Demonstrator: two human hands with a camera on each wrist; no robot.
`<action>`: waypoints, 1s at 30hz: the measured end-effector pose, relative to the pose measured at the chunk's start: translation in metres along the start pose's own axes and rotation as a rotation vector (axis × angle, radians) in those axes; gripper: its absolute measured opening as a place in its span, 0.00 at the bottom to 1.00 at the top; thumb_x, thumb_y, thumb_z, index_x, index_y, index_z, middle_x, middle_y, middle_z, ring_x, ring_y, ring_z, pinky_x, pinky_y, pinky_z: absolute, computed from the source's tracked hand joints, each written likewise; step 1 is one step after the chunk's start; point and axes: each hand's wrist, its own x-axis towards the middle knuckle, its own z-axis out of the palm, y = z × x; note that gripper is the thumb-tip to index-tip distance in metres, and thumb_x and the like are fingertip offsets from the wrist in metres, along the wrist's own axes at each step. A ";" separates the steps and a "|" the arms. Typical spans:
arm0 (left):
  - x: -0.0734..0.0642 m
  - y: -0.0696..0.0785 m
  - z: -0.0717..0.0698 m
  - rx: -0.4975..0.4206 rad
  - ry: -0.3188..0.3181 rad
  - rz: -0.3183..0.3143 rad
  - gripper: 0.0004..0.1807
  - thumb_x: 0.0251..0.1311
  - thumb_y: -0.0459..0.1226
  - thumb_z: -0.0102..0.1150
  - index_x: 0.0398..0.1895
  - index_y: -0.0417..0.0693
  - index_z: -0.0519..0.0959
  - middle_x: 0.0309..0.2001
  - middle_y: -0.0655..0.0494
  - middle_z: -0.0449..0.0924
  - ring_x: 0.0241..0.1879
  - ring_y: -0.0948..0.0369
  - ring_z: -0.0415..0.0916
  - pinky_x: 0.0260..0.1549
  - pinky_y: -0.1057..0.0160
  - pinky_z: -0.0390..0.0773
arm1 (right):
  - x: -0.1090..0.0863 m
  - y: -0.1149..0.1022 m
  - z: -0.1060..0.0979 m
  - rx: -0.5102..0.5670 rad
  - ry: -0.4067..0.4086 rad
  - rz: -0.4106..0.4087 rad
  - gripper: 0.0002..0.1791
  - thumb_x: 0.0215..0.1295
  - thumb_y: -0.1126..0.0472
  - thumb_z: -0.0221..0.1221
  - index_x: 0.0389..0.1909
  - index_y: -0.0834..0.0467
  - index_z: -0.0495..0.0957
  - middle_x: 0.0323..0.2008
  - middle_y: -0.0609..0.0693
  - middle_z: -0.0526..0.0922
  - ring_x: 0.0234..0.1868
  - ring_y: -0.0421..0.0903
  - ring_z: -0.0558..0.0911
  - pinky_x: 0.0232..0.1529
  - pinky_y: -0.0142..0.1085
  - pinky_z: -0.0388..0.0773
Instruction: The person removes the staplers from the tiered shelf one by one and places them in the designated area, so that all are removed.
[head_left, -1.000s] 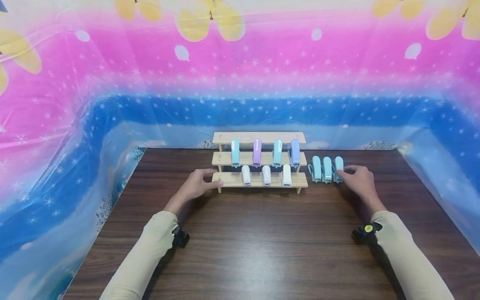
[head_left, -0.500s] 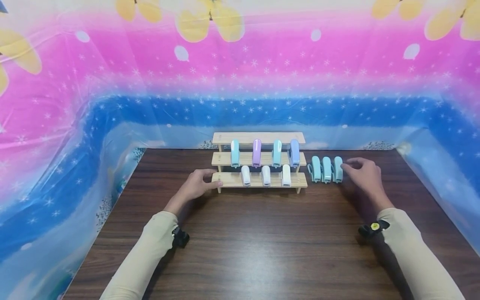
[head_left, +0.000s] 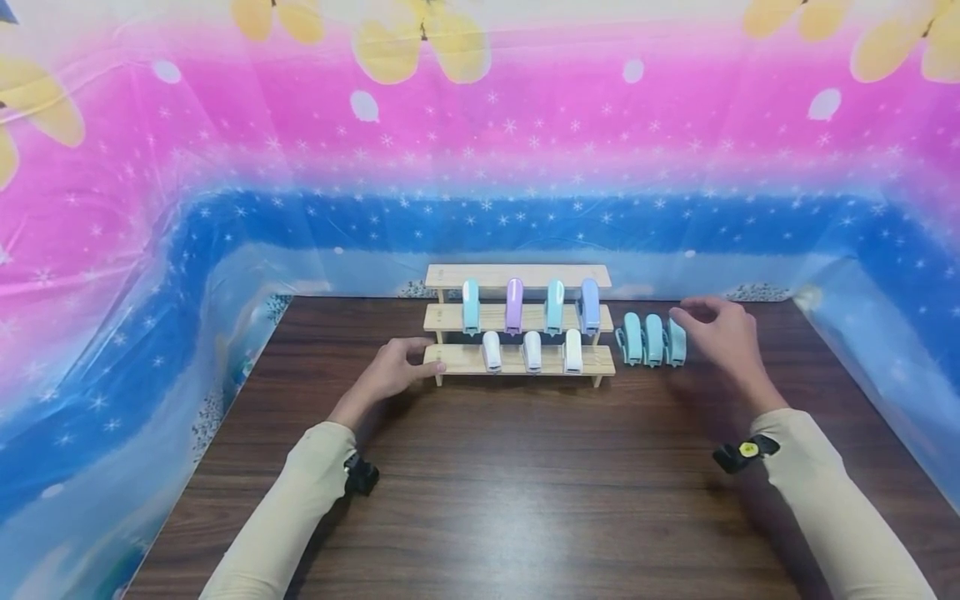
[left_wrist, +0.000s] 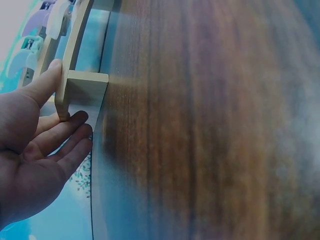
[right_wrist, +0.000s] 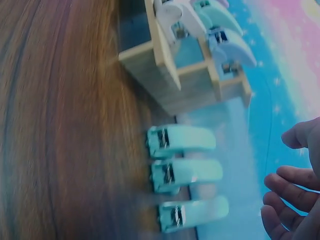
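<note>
My left hand holds the left end of a three-tier wooden display rack; in the left wrist view its thumb lies against the board, with fingers at the board's end. Three mint-green staplers stand side by side on the table, right of the rack. Over the rightmost one hovers my right hand, thumb and fingers apart and holding nothing. The right wrist view shows a gap between that hand and the green staplers.
White staplers line the lowest tier. Light blue, purple and periwinkle staplers sit on the middle tier. Behind the brown wooden table hangs a pink and blue patterned cloth.
My right hand let go of the rightmost green stapler, drew away to the right, then rose and came back slightly left above it. The left hand and the rack stayed in place.
</note>
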 end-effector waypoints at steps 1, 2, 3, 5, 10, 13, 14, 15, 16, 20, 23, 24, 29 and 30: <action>0.000 0.000 0.000 0.001 -0.001 0.001 0.33 0.66 0.49 0.68 0.68 0.38 0.75 0.67 0.39 0.75 0.69 0.44 0.69 0.66 0.41 0.69 | 0.000 -0.003 0.001 0.005 -0.001 -0.009 0.38 0.68 0.31 0.57 0.62 0.59 0.80 0.61 0.64 0.80 0.62 0.64 0.76 0.57 0.59 0.72; 0.000 0.000 0.000 0.002 -0.001 0.002 0.33 0.66 0.49 0.67 0.68 0.38 0.75 0.67 0.39 0.75 0.69 0.44 0.69 0.66 0.41 0.69 | -0.001 -0.007 0.001 0.012 -0.006 -0.017 0.38 0.68 0.32 0.58 0.62 0.59 0.80 0.60 0.64 0.80 0.62 0.63 0.76 0.58 0.59 0.72; 0.000 0.000 0.000 0.000 0.000 0.001 0.33 0.66 0.49 0.68 0.68 0.38 0.75 0.67 0.39 0.75 0.69 0.44 0.69 0.66 0.42 0.69 | -0.001 -0.010 0.002 0.016 -0.007 -0.026 0.38 0.68 0.32 0.58 0.62 0.60 0.80 0.59 0.64 0.81 0.61 0.63 0.77 0.57 0.58 0.72; 0.000 0.000 0.000 0.000 -0.002 -0.003 0.34 0.66 0.49 0.68 0.68 0.38 0.74 0.67 0.39 0.75 0.69 0.44 0.69 0.66 0.42 0.70 | -0.002 -0.017 0.005 0.017 -0.008 -0.041 0.38 0.68 0.31 0.58 0.61 0.60 0.80 0.58 0.64 0.82 0.59 0.62 0.79 0.56 0.57 0.73; 0.001 0.000 0.000 -0.001 -0.003 -0.002 0.33 0.66 0.49 0.68 0.68 0.39 0.74 0.67 0.39 0.75 0.69 0.44 0.69 0.66 0.42 0.69 | -0.006 -0.032 0.014 0.025 -0.016 -0.070 0.37 0.68 0.32 0.59 0.62 0.57 0.81 0.57 0.61 0.83 0.55 0.59 0.81 0.50 0.54 0.76; 0.001 -0.001 0.000 -0.002 0.001 0.001 0.33 0.66 0.49 0.68 0.68 0.38 0.75 0.66 0.39 0.76 0.69 0.45 0.69 0.66 0.42 0.69 | -0.008 -0.040 0.021 0.046 -0.014 -0.091 0.36 0.67 0.32 0.60 0.62 0.56 0.81 0.55 0.59 0.85 0.54 0.57 0.82 0.47 0.51 0.77; 0.001 -0.001 0.000 -0.003 0.002 0.002 0.33 0.66 0.48 0.68 0.68 0.38 0.75 0.66 0.39 0.76 0.69 0.45 0.70 0.66 0.42 0.70 | -0.008 -0.043 0.023 0.055 -0.014 -0.097 0.36 0.67 0.32 0.60 0.62 0.55 0.81 0.54 0.59 0.86 0.54 0.56 0.82 0.46 0.50 0.77; 0.001 -0.001 0.000 -0.004 0.003 0.003 0.33 0.66 0.48 0.68 0.68 0.38 0.75 0.66 0.39 0.76 0.68 0.45 0.70 0.65 0.42 0.70 | -0.009 -0.045 0.026 0.064 -0.013 -0.102 0.36 0.67 0.32 0.60 0.62 0.55 0.81 0.53 0.58 0.86 0.53 0.55 0.83 0.46 0.49 0.77; 0.001 -0.001 0.000 -0.005 0.004 0.003 0.33 0.66 0.48 0.68 0.67 0.38 0.75 0.65 0.39 0.77 0.68 0.45 0.70 0.65 0.42 0.70 | -0.009 -0.047 0.028 0.070 -0.010 -0.106 0.36 0.66 0.32 0.60 0.62 0.55 0.81 0.52 0.58 0.87 0.52 0.55 0.83 0.45 0.47 0.77; 0.001 -0.001 0.000 -0.007 0.003 0.006 0.32 0.66 0.48 0.68 0.67 0.39 0.76 0.65 0.40 0.77 0.68 0.45 0.71 0.65 0.42 0.70 | -0.008 -0.053 0.038 0.078 -0.005 -0.123 0.36 0.66 0.32 0.61 0.63 0.55 0.81 0.51 0.57 0.87 0.50 0.54 0.84 0.41 0.44 0.76; 0.001 -0.001 0.000 -0.004 0.003 0.005 0.32 0.66 0.48 0.68 0.67 0.39 0.75 0.65 0.40 0.77 0.68 0.45 0.70 0.65 0.42 0.70 | -0.008 -0.057 0.044 0.083 -0.009 -0.127 0.35 0.66 0.34 0.63 0.63 0.56 0.81 0.49 0.56 0.88 0.49 0.53 0.83 0.41 0.44 0.76; 0.001 -0.001 0.000 -0.002 0.004 0.004 0.33 0.66 0.48 0.68 0.67 0.39 0.75 0.66 0.39 0.76 0.68 0.45 0.70 0.65 0.42 0.70 | -0.008 -0.058 0.047 0.086 -0.012 -0.124 0.34 0.66 0.35 0.63 0.62 0.55 0.81 0.48 0.56 0.88 0.49 0.52 0.83 0.41 0.43 0.76; 0.001 -0.001 0.000 0.003 0.003 0.004 0.33 0.66 0.48 0.68 0.67 0.38 0.75 0.66 0.39 0.76 0.68 0.45 0.70 0.66 0.42 0.70 | -0.008 -0.065 0.057 0.101 -0.020 -0.135 0.31 0.65 0.36 0.65 0.59 0.54 0.84 0.46 0.54 0.89 0.48 0.51 0.84 0.41 0.43 0.76; 0.001 -0.001 0.000 0.002 0.002 0.003 0.33 0.66 0.48 0.68 0.67 0.38 0.75 0.66 0.38 0.76 0.69 0.45 0.70 0.66 0.42 0.69 | -0.007 -0.066 0.059 0.100 -0.022 -0.139 0.31 0.65 0.36 0.65 0.58 0.54 0.84 0.46 0.53 0.89 0.48 0.51 0.84 0.41 0.42 0.77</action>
